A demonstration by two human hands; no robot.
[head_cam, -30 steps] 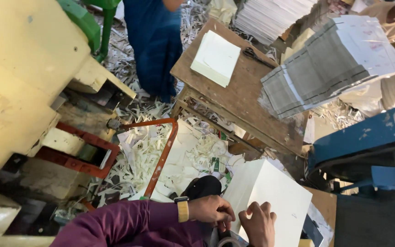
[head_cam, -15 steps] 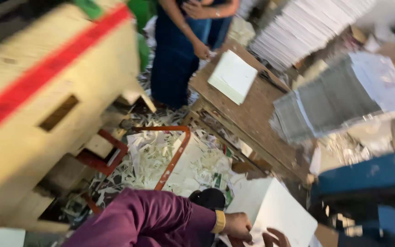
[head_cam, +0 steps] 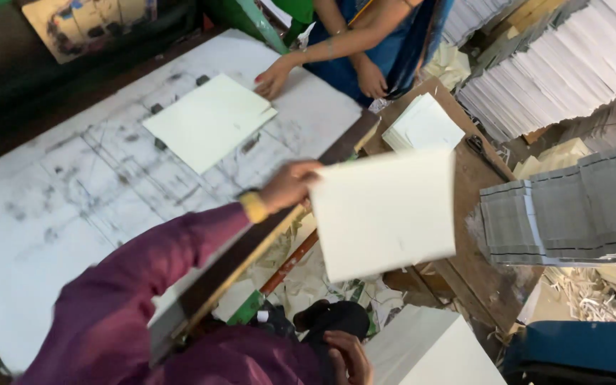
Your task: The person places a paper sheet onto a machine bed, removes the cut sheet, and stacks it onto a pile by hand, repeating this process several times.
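Scuffed white worktable (head_cam: 73, 214), wooden bench (head_cam: 486, 278) beside it (paper scraps (head_cam: 308, 278) littering the floor).

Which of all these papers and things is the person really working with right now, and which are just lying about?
In use:
- left hand, gripping the white sheet stack by its edge
- white work table, beside that hand

Lying about:
- pale sheet on the table, touched by another person's hand
- small paper pile on the wooden bench
- grey bundles
- paper scraps

— How is the scene lit?
— Even, soft daylight is spread throughout; no glare is seen, and shadows are faint.
— And sharpness?
— Slight motion blur is noticed, strongest at the near edge.
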